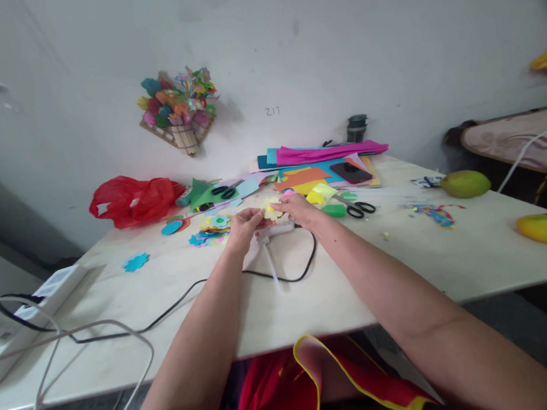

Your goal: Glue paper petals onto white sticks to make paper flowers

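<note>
My left hand [246, 225] and my right hand [301, 209] meet over the middle of the table, fingers closed. Between their fingertips is a pale yellow paper flower [270, 213], pinched from both sides. Just beneath lies a white glue gun [278, 229] with a black cord, partly covered by my hands. Left of my left hand sits a pile of colourful paper flowers [213, 228]. Beyond my right hand are yellow paper pieces [320, 193], a green piece [334, 210] and black-handled scissors [361, 209].
A white power strip [60, 284] and loose cables occupy the left side. Further back are a red plastic bag [134, 199], a second pair of scissors [224, 191], coloured sheets [300, 178] and a phone [351, 172]. Mangoes [466, 184] and paper scraps [440, 215] lie right.
</note>
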### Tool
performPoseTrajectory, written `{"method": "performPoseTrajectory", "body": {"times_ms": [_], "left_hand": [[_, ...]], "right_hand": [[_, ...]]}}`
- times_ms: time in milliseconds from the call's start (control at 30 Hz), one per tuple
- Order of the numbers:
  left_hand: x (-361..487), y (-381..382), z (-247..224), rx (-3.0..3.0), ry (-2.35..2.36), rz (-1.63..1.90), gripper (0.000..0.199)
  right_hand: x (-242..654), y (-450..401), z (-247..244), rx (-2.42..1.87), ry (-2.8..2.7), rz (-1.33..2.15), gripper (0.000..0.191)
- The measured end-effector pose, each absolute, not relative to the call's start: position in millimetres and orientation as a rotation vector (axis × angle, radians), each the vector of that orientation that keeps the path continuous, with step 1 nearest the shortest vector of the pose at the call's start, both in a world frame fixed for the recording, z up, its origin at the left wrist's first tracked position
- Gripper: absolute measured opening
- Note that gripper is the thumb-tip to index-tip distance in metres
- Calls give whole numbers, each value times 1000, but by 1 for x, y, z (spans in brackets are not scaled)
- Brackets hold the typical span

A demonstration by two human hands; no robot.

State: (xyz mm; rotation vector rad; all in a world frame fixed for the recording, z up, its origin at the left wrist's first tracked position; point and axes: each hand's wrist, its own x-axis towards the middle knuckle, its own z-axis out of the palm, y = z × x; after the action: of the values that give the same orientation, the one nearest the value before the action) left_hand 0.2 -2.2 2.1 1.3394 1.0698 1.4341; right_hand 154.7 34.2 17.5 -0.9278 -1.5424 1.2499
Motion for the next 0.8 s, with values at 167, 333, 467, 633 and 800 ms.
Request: {"method": "performPoseTrajectory", "body": {"times_ms": [167, 333, 467, 633, 800], "left_hand": [[0, -3, 3, 1335, 1065, 1440, 39], [2, -3, 3, 1323, 1073, 1443, 39], [2, -3, 3, 1316, 1068, 1449, 38], [3, -4, 4, 1338, 1086, 1431, 36], [3, -4, 5, 1339, 1087, 1405, 36]], "right_hand": [[155, 33, 18, -907, -1515, 1315, 33], [153, 32, 19, -916, -1473, 1279, 35], [152, 31, 19, -928, -1480, 1286, 35], [151, 28, 19, -955, -1542, 1198, 40], [148, 29, 16, -975, -1576, 1106, 40]]}}
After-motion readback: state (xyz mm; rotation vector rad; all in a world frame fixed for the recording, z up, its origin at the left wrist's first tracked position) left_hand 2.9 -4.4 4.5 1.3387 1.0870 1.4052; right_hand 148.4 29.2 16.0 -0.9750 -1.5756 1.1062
